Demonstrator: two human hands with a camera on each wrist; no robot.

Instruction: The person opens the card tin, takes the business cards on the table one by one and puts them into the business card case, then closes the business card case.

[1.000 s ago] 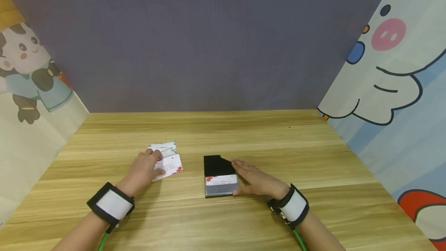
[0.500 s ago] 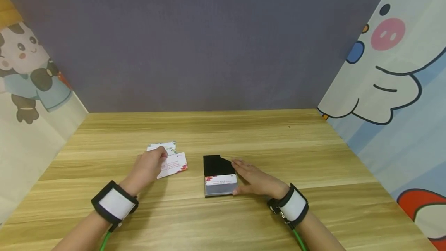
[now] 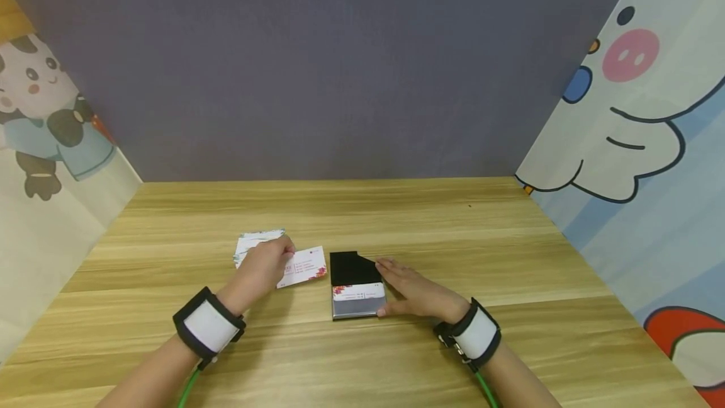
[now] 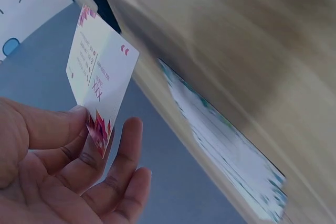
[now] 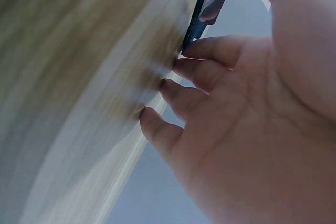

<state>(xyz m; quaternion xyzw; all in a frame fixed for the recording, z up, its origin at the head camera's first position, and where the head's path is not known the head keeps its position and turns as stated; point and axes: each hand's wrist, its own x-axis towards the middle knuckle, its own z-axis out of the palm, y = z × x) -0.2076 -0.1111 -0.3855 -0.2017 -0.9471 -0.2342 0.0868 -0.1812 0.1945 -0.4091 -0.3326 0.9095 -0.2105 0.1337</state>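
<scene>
My left hand [image 3: 263, 268] pinches a white business card [image 3: 306, 267] by one end between thumb and fingers. The card, printed with red text and flowers at its corners, is tilted up off the table in the left wrist view. Behind the hand lies a loose pile of cards [image 4: 220, 137] with green leafy edges, partly covered in the head view. An opened card case [image 3: 359, 308], black lid folded back, lies right of the held card with a white card [image 3: 359, 293] inside. My right hand [image 3: 421, 293] rests along the case's right side, fingers extended, fingertips on the table.
The wooden table [image 3: 453, 232] runs back to a grey-purple panel [image 3: 328, 68]. Cartoon-printed side walls [image 3: 640, 143] stand at left and right. Each wrist wears a black strap with a white patch, and a green cable trails from it.
My left hand has drawn the business card off the pile and carried it right, close to the card case. The right hand and the case have stayed in place.
</scene>
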